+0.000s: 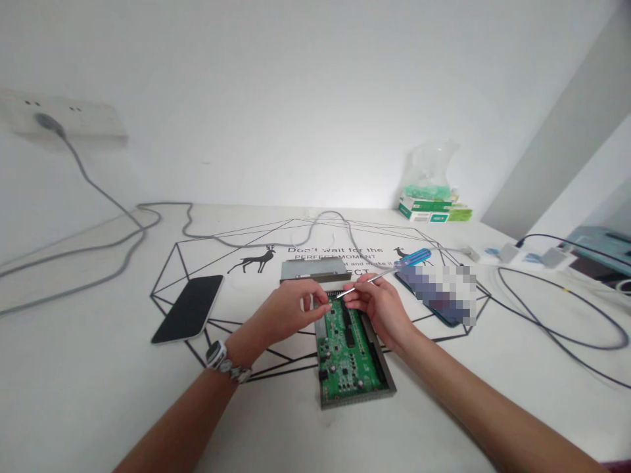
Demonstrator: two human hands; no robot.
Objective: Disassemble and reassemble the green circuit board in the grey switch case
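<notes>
A green circuit board (338, 355) lies in a shallow grey metal case (389, 387) on the table before me. My right hand (379, 302) holds a screwdriver (374, 276) by its metal shaft, with the clear blue handle pointing up and to the right. The screwdriver's tip is at the far end of the board. Beside that tip, my left hand (296, 305) has its thumb and forefinger pinched together over the board; anything between them is too small to make out. Just beyond my hands sits a grey metal cover plate (313, 268), partly hidden.
A dark phone-like slab (190, 309) lies to the left, and a phone (436, 295) with a blurred screen lies right. Grey cable (246, 245) crosses the back. Small boxes (424, 209) under a plastic bag stand at the wall. At right are a power strip (522, 256) and black cable (557, 322).
</notes>
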